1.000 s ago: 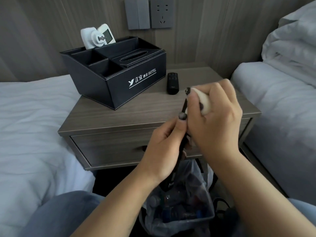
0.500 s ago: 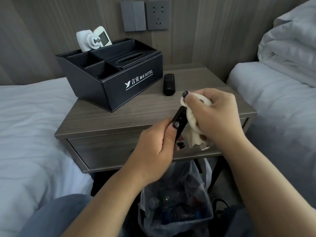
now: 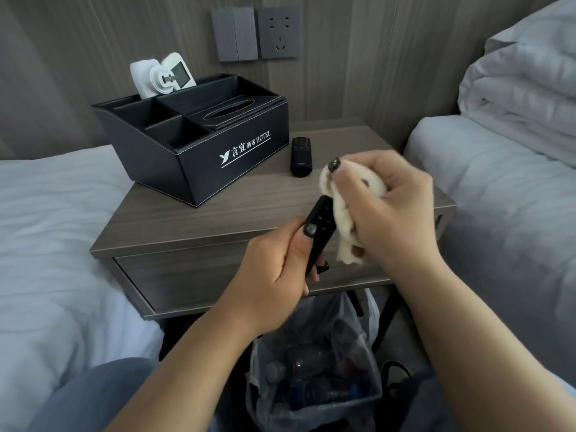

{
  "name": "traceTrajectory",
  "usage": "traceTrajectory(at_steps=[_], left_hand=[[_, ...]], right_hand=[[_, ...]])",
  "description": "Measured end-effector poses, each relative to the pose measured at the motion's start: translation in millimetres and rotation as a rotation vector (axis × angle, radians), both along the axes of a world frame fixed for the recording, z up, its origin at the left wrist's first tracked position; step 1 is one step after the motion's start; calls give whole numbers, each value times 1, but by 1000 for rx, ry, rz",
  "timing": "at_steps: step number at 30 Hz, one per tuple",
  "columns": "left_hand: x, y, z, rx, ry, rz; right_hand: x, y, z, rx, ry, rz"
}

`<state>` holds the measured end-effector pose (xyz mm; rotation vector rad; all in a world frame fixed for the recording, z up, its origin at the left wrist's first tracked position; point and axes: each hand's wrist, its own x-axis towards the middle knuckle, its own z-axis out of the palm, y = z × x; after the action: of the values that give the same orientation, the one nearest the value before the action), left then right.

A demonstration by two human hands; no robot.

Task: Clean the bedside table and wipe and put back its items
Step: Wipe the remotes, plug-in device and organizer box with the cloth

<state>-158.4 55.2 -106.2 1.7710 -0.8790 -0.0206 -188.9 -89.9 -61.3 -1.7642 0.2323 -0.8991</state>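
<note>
Black remote (image 3: 319,232) is held upright and tilted a little to the right in the left hand (image 3: 277,269), in front of the front edge of the bedside table (image 3: 249,210). It is gripped low on its body, with the thumb laid across its button face and the fingers curled round behind. A cream cloth (image 3: 346,213) is bunched in the right hand (image 3: 396,210) and pressed against the remote's right side; the fingers are closed round the cloth, with its loose end hanging below the palm. Both hands are raised above the drawer front, clear of the tabletop.

On the table, a second remote (image 3: 301,156) lies flat near the middle, just right of a black organiser box (image 3: 199,145) set on the rear left part. Bare wood is left along the front and right edges. White items (image 3: 162,76) stand in the box's back compartment. Beds (image 3: 56,244) flank the table closely on both sides, and a bin with a plastic liner (image 3: 314,369) stands on the floor below the drawer.
</note>
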Motion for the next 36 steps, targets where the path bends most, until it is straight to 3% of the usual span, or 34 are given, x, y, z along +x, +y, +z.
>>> traceTrajectory(at_steps=[4,7,12,15,20,27,28,30,32,36], left_hand=[[-4,-1,3,-166,154,21],[-6,-7,8,-240,190,67],[-2,-8,6,-296,95,406],[6,-1,12,-357,176,563],[27,11,12,-594,524,629],[26,12,15,-807,681,586],[24,10,16,-803,642,577],[19,5,15,-813,550,583],[16,0,12,-850,512,568],[15,-4,11,-965,342,503]], right_hand=[[4,-3,-5,123,169,-17],[2,1,-1,239,16,-46],[2,45,-22,16,-47,8],[1,62,-35,-104,-82,34],[-9,77,-46,-232,-105,137],[-21,79,-55,-380,-177,164],[-22,80,-59,-346,-192,176],[-24,81,-59,-48,-126,233],[-22,80,-58,320,53,248],[-14,76,-64,806,404,332]])
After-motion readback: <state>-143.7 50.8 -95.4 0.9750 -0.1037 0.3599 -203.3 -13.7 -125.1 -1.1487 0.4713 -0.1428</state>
